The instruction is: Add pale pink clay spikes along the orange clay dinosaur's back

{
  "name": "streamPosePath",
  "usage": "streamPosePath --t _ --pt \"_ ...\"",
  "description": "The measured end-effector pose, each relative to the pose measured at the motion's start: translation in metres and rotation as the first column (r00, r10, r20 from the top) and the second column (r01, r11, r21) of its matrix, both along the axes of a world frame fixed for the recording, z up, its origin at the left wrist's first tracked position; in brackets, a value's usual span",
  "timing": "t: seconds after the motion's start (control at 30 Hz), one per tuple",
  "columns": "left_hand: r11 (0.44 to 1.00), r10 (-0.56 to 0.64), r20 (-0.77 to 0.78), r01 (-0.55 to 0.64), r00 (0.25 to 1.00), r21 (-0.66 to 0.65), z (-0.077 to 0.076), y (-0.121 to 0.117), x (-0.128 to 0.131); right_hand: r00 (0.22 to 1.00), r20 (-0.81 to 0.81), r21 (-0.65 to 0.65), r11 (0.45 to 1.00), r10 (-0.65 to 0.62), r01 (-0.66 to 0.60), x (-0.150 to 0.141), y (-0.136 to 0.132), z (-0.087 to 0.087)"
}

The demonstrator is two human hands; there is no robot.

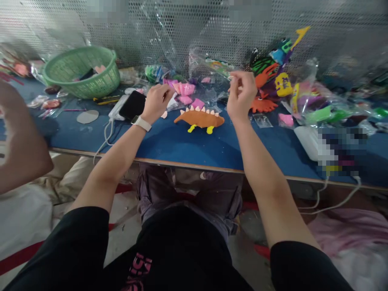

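A brown clay dinosaur (200, 118) with pale spikes along its back and yellow feet lies on the blue table between my hands. My left hand (157, 102), with a watch on its wrist, is closed beside some pink clay pieces (185, 89); whatever its fingertips pinch is too small to make out. Raised to the right of the dinosaur, my right hand (241, 93) has its fingers curled together. A clear plastic bag with a colourful strip (216, 64) reaches up to its fingertips, and I cannot tell whether they grip it.
A green basket (81, 72) stands at the back left. Left of my hand lies a black-screened phone (132, 105) with a white cable. Colourful clay figures (283, 81) and bagged clay (315, 101) crowd the right. Another person's arm (21, 137) is at the left edge.
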State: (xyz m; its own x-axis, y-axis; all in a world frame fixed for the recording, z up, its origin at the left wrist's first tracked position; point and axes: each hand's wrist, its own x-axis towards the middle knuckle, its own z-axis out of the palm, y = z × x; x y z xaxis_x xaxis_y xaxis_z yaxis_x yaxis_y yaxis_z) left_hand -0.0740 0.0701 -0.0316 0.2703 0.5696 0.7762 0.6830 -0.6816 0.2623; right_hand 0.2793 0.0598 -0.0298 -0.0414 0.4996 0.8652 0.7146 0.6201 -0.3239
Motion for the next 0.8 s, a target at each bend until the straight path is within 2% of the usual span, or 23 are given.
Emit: streamPosePath --t 0.07,0.17,0.27,0.57,0.7,0.8 --pt "0.997 -0.049 0.002 0.049 0.999 -0.051 -0.001 -0.002 0.004 0.999 -0.025 -0.021 0.999 -0.034 0.034 -0.012 -0.004 -0.003" --pt "0.991 -0.099 0.012 0.099 0.995 -0.092 -0.002 -0.005 0.009 1.0 -0.021 -0.088 0.996 0.01 -0.012 -0.034 -0.014 -0.005" --pt "0.985 -0.124 0.034 0.127 0.992 -0.115 -0.001 -0.006 0.01 0.997 -0.053 -0.075 0.995 0.057 -0.061 -0.05 -0.024 -0.003" --pt "0.965 -0.156 0.192 0.191 0.969 -0.178 0.002 -0.009 0.007 0.972 -0.093 -0.056 0.974 0.214 -0.22 -0.062 -0.033 0.001" --pt "0.963 -0.113 0.197 0.156 0.974 -0.219 0.003 -0.01 0.005 0.952 -0.144 -0.042 0.96 0.27 -0.278 -0.064 -0.035 0.002" --pt "0.982 -0.047 0.148 0.073 0.988 -0.172 0.004 -0.01 0.002 0.94 -0.181 -0.074 0.949 0.289 -0.306 -0.066 -0.037 0.002"
